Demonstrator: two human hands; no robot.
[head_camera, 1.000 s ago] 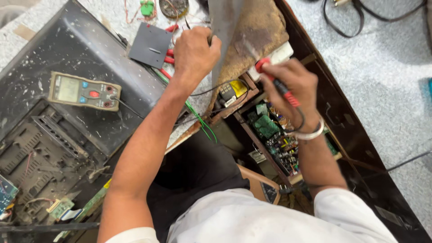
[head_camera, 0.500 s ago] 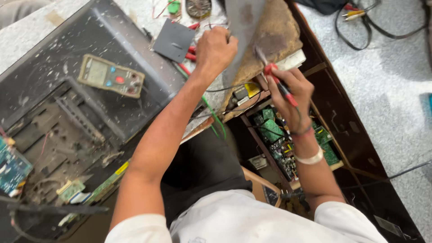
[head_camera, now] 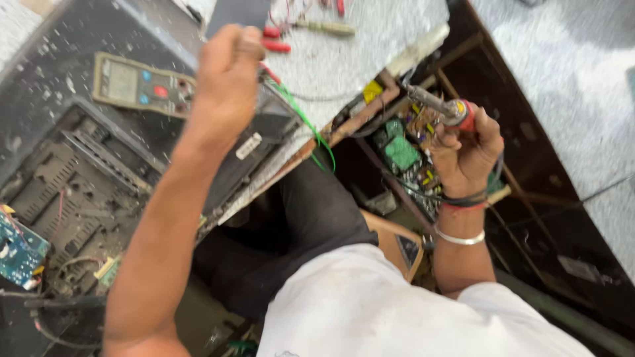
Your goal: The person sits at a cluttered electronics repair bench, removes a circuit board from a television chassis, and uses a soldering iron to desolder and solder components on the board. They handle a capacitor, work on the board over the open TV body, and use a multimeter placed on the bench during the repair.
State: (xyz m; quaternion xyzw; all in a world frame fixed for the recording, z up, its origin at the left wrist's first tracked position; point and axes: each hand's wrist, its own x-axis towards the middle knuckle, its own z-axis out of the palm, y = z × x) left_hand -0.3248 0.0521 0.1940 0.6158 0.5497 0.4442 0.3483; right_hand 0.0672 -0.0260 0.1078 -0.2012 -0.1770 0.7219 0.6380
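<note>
Right hand (head_camera: 466, 149) gripping red-handled soldering iron (head_camera: 444, 109) near green circuit board (head_camera: 401, 152), left hand (head_camera: 228, 79) clenched right of grey multimeter (head_camera: 142, 84) on table (head_camera: 357, 59).

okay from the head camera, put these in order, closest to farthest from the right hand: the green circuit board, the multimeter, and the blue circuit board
1. Green circuit board: just left of the right hand, down in the dark frame.
2. Multimeter: far left, on the black casing beyond the left hand.
3. Blue circuit board: at the left edge of the picture, lowest of the three.
</note>
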